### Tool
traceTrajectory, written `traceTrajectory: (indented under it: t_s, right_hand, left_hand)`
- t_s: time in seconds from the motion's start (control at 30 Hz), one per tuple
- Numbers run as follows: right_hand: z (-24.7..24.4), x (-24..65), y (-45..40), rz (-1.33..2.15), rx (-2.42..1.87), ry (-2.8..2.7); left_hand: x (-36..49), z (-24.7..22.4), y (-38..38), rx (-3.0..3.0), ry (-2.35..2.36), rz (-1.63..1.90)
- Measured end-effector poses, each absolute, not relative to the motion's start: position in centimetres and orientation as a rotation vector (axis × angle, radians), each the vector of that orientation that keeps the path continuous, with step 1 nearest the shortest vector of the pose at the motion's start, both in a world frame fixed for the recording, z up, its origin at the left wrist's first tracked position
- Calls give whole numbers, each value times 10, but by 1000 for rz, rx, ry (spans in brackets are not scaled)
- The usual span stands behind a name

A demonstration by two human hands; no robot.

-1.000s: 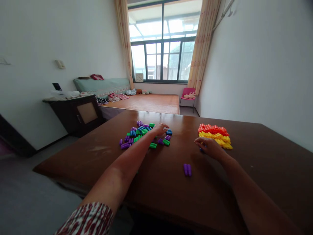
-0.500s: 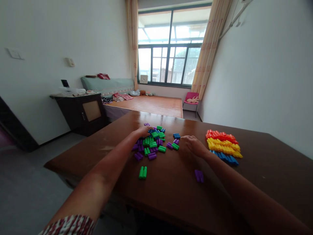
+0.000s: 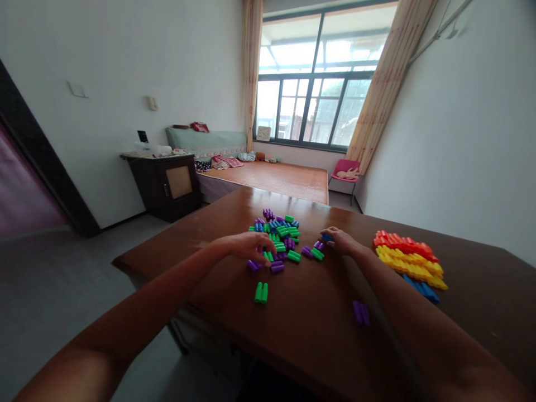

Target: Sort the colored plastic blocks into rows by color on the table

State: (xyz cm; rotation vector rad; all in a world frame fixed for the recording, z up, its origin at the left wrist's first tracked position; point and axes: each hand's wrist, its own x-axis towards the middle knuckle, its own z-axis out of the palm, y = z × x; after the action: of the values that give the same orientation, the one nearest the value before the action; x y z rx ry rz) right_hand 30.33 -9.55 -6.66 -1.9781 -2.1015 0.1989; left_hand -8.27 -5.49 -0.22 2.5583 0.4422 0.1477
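Observation:
A pile of green, purple and blue plastic building blocks (image 3: 288,230), each like short tubes joined side by side, lies on the brown table. My left hand (image 3: 250,245) hovers over the pile's near left side, fingers curved and apart, with nothing visible in them. My right hand (image 3: 341,240) has its fingertips closed on a blue block (image 3: 326,238), right of the pile. Just left of that hand lie a green block (image 3: 317,254) and purple ones. Nearer to me are a separate green block (image 3: 261,293) and a purple block (image 3: 360,313).
On the table's right, rows of joined blocks lie together: red (image 3: 406,245), yellow (image 3: 412,265) and blue (image 3: 422,289), the last partly behind my right forearm. Beyond the table (image 3: 305,301) stand a bed (image 3: 276,176), a dark cabinet (image 3: 163,184) and a pink chair (image 3: 345,167).
My left hand has drawn back from the pile's far side to its near left. My right hand has reached the blue block and closed on it. The camera view has swung left.

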Motion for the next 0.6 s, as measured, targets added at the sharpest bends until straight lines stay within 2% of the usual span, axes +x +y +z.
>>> traceTrajectory:
  t_s: [0.13,0.27,0.4,0.53,0.6]
  right_hand:
    - [-65,309,-108,129,-2093,-2063]
    - [-63,300,-119,98,-2065,-1946]
    - [-56,299,-132,128,-2044,-1823]
    - [-45,306,-148,119,-1934,-1722]
    - [-38,308,-157,229,-1889,-1635]
  left_hand:
    - [-93,-14,-95,2481,301,-15]
    - [-58,-26,-83,2557,353,218]
    - [-22,-27,-30,2659,787,505]
    - [-6,-30,21,2697,1293,434]
    - [-2,-33,37,2689,1403,374]
